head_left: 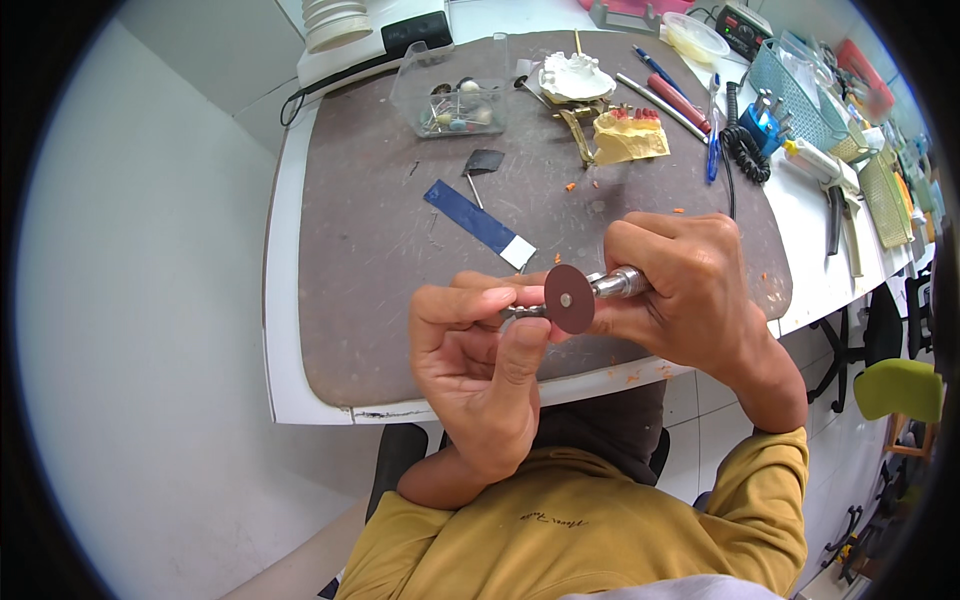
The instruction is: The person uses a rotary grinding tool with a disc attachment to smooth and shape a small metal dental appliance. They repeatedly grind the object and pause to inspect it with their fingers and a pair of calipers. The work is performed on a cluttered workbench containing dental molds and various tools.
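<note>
Near the front edge of the bench, my left hand (462,372) pinches a small, bumpy silver metal dental bridge (522,312) between thumb and fingers. My right hand (690,285) is wrapped round a silver rotary handpiece (624,283). A thin brown cutting disc (568,287) is mounted on its tip. The disc stands right by the bridge's right end and covers part of it, so I cannot tell whether they touch. Beyond the hands, a blue strip with a white end (468,215) lies on the mat beside a small dark square piece (484,161).
A clear box of polishing burs (460,118) stands at the back left. Behind my hands are a white plaster model (572,78) and a yellow dental model (630,138). Pens, a red-handled tool (678,102) and a coiled black cord (746,152) lie right, near baskets (800,95).
</note>
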A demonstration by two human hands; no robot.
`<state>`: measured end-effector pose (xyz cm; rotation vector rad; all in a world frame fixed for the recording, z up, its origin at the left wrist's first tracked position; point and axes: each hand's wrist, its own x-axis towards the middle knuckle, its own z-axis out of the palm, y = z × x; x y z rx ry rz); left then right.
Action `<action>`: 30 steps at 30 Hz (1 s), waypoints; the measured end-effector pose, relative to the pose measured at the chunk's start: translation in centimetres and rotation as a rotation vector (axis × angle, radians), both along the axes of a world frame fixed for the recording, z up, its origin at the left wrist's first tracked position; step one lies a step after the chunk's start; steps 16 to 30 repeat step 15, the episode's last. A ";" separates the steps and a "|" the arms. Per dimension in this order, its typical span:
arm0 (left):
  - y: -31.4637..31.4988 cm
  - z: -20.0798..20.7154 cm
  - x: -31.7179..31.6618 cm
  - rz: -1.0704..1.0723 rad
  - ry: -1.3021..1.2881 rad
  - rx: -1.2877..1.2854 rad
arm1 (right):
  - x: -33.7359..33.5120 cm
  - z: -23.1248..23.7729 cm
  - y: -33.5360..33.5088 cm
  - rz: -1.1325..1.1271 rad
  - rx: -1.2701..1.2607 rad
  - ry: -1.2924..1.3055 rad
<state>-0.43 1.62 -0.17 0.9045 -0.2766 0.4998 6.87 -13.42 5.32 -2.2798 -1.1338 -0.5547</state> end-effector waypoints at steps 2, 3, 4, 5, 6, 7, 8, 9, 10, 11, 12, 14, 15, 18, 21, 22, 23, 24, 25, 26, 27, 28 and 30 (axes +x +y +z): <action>0.0 0.1 0.0 -0.008 -0.009 0.012 | 0.0 0.0 0.0 -0.006 0.000 0.010; 0.0 0.2 0.0 -0.010 -0.013 0.017 | 0.0 -0.1 -0.1 -0.014 0.001 0.019; 0.0 0.1 0.0 0.000 -0.009 0.021 | 0.0 -0.2 -0.1 -0.022 0.003 0.029; -0.1 0.1 0.1 0.006 -0.006 0.024 | 0.0 -0.2 -0.1 -0.010 0.010 0.017; -0.1 0.1 0.1 0.012 -0.003 0.027 | 0.1 -0.2 0.0 0.002 0.017 0.004; -0.1 0.1 0.1 0.014 -0.005 0.019 | 0.1 -0.2 0.1 0.015 0.023 -0.009; -0.1 0.0 0.1 0.018 -0.006 0.012 | 0.1 -0.2 0.1 -0.002 0.031 -0.013; -0.1 0.0 0.1 0.023 -0.007 0.006 | 0.0 -0.2 0.1 -0.019 0.039 -0.016; -0.1 0.0 0.1 0.014 -0.005 0.006 | 0.0 -0.3 0.2 -0.036 0.046 -0.020; -0.1 0.0 0.0 0.006 -0.004 0.007 | 0.0 -0.3 0.1 -0.033 0.034 -0.011; 0.0 -0.1 0.0 -0.002 -0.002 0.007 | 0.0 -0.2 0.0 -0.029 0.022 -0.002; 0.1 -0.3 0.0 -0.006 -0.020 0.019 | -0.1 -0.1 -0.1 -0.029 -0.003 0.011; 0.2 -0.5 0.0 -0.009 -0.029 0.025 | -0.1 0.0 -0.1 -0.031 -0.017 0.016; 0.2 -0.5 0.0 -0.009 -0.029 0.025 | -0.1 0.0 -0.1 -0.031 -0.017 0.016; 0.2 -0.5 0.0 -0.009 -0.029 0.025 | -0.1 0.0 -0.1 -0.031 -0.017 0.016; 0.2 -0.5 0.0 -0.009 -0.029 0.025 | -0.1 0.0 -0.1 -0.031 -0.017 0.016; 0.2 -0.5 0.0 -0.009 -0.029 0.025 | -0.1 0.0 -0.1 -0.031 -0.017 0.016; 0.2 -0.5 0.0 -0.009 -0.029 0.025 | -0.1 0.0 -0.1 -0.031 -0.017 0.016; 0.2 -0.5 0.0 -0.009 -0.029 0.025 | -0.1 0.0 -0.1 -0.031 -0.017 0.016; 0.2 -0.5 0.0 -0.009 -0.029 0.025 | -0.1 0.0 -0.1 -0.031 -0.017 0.016; 0.2 -0.5 0.0 -0.009 -0.029 0.025 | -0.1 0.0 -0.1 -0.031 -0.017 0.016; 0.2 -0.5 0.0 -0.009 -0.029 0.025 | -0.1 0.0 -0.1 -0.031 -0.017 0.016; 0.2 -0.5 0.0 -0.009 -0.029 0.025 | -0.1 0.0 -0.1 -0.031 -0.017 0.016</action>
